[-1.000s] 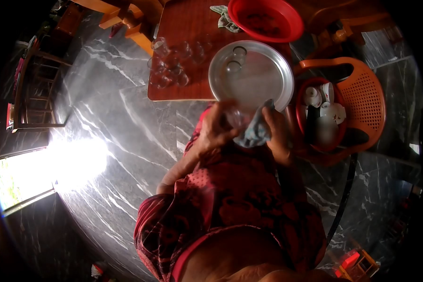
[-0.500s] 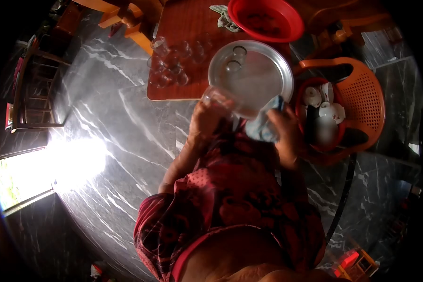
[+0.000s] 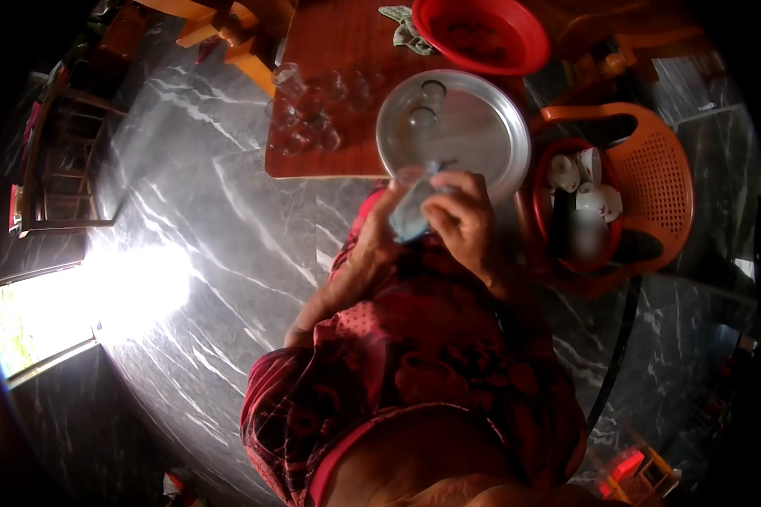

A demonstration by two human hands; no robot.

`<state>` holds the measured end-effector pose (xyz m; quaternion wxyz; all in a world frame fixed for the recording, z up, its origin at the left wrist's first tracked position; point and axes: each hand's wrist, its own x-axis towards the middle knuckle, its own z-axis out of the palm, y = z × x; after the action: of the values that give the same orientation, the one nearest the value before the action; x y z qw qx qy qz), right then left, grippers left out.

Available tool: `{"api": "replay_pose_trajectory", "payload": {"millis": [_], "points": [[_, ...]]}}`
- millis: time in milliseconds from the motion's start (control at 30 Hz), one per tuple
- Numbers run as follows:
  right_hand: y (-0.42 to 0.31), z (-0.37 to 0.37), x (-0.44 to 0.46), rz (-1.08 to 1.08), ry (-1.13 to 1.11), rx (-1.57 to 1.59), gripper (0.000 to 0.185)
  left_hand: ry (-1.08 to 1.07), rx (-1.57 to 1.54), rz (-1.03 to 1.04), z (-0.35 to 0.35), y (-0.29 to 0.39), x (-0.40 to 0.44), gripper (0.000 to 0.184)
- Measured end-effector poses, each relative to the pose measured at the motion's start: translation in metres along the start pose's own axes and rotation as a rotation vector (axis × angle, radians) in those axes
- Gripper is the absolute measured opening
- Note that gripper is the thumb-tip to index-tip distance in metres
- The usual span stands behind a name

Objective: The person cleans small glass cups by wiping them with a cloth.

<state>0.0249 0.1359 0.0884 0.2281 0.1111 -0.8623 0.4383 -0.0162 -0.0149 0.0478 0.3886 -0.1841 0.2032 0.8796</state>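
The floor (image 3: 254, 245) is dark grey and shiny, with white wiggly lines, and bright light falls on its left side. Nearest is the person's red and black patterned clothing (image 3: 444, 313). Both arms reach forward from it with the elbows bent, so the hands meet in front of the body, by the near edge of the tray. The left hand (image 3: 379, 226) slants up and inward, its fingers curled around a see-through glass (image 3: 410, 176), which is blurry and partly hidden. The right hand (image 3: 463, 215) comes in from the other side with its back facing up. Its fingers are bent in, close to the thumb, and pinch a light blue cloth (image 3: 409, 221). The cloth is bunched between the two hands, against the glass; I cannot tell how much is inside it. Just past the hands is a round silver tray (image 3: 473, 139) with two clear glasses (image 3: 422, 117) near its far left side. To the right, an orange chair (image 3: 655, 182) holds a red basin (image 3: 539, 190) of white cups (image 3: 594, 201). On the red-brown table (image 3: 334, 42), more glasses (image 3: 300, 135) stand close together near the left corner. Farthest away are a red tub (image 3: 528, 38) and a patterned cloth (image 3: 410, 32) beside it.
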Motion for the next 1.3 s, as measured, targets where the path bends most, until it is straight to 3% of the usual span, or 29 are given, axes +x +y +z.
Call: {"api": "replay_pose_trajectory", "payload": {"millis": [100,133,167,267,300,367,400,467,533,567,633,767,867,933,967,1000,1067,1100,1133,1233,1267,1300], "points": [[0.001,-0.005,0.007,0.039,0.036,0.059,0.034,-0.115,0.061,0.042,-0.015,0.001,0.011,0.055],[0.005,-0.007,0.006,0.036,-0.018,0.006,0.053,-0.126,0.152,0.065,-0.015,0.002,0.011,0.055],[0.008,-0.009,0.007,0.035,-0.02,0.007,0.053,-0.126,0.151,0.067,-0.015,0.002,0.008,0.055],[0.012,-0.014,0.009,0.001,-0.121,-0.117,0.081,-0.187,0.209,0.02,-0.008,0.004,0.0,0.053],[0.012,-0.015,0.009,0.0,-0.122,-0.117,0.081,-0.237,0.267,0.017,-0.004,0.004,-0.001,0.05],[0.011,-0.014,0.008,0.175,-0.226,0.289,0.08,-0.284,0.324,0.019,-0.01,0.002,0.004,0.047],[0.01,-0.013,0.007,0.186,-0.247,0.328,0.069,-0.303,0.798,0.314,-0.015,-0.001,0.01,0.049],[0.017,-0.007,0.003,0.245,-0.229,0.365,0.06,-0.309,1.267,0.614,-0.027,-0.005,0.014,0.051],[0.017,-0.003,0.002,0.306,-0.158,0.435,0.036,-0.064,0.912,0.224,-0.008,0.003,0.003,0.045],[0.019,-0.002,0.0,0.304,-0.159,0.436,0.036,-0.063,0.912,0.226,-0.018,0.001,0.011,0.045],[0.025,0.003,-0.005,0.498,-0.163,0.568,0.029,-0.122,0.878,0.273,-0.039,-0.003,0.026,0.042],[0.028,0.002,-0.004,0.475,-0.151,0.483,0.024,-0.121,0.855,0.203,-0.014,0.005,0.012,0.038],[0.043,0.003,-0.006,0.481,-0.044,0.689,0.029,-0.25,0.961,0.255,0.005,0.01,0.005,0.032],[0.039,-0.011,0.002,0.45,-0.116,0.716,0.036,-0.179,0.763,0.042,0.011,0.011,0.001,0.034],[0.04,-0.018,0.004,0.422,-0.185,0.741,0.043,-0.182,0.766,0.038,0.004,0.012,0.005,0.034],[0.045,-0.021,0.001,0.458,-0.299,0.845,0.065,-0.239,0.864,0.062,-0.002,0.014,0.007,0.034],[0.047,-0.022,-0.001,0.371,-0.375,0.73,0.073,-0.295,0.961,0.085,-0.01,0.009,0.011,0.034],[0.045,-0.021,0.0,0.28,-0.455,0.615,0.081,-0.154,0.847,0.125,-0.001,0.003,0.006,0.037],[0.04,-0.019,0.001,0.341,-0.479,0.685,0.087,-0.015,0.731,0.165,0.005,0.0,0.004,0.04],[0.045,-0.005,-0.011,0.31,-0.401,0.58,0.083,-0.047,0.995,0.299,-0.003,0.005,0.007,0.04],[0.043,-0.003,-0.015,0.262,-0.317,0.482,0.075,-0.174,1.239,0.494,-0.014,0.007,0.011,0.042],[0.043,0.0,-0.015,0.262,-0.32,0.485,0.075,-0.17,1.239,0.494,-0.007,0.006,0.007,0.042]]}}
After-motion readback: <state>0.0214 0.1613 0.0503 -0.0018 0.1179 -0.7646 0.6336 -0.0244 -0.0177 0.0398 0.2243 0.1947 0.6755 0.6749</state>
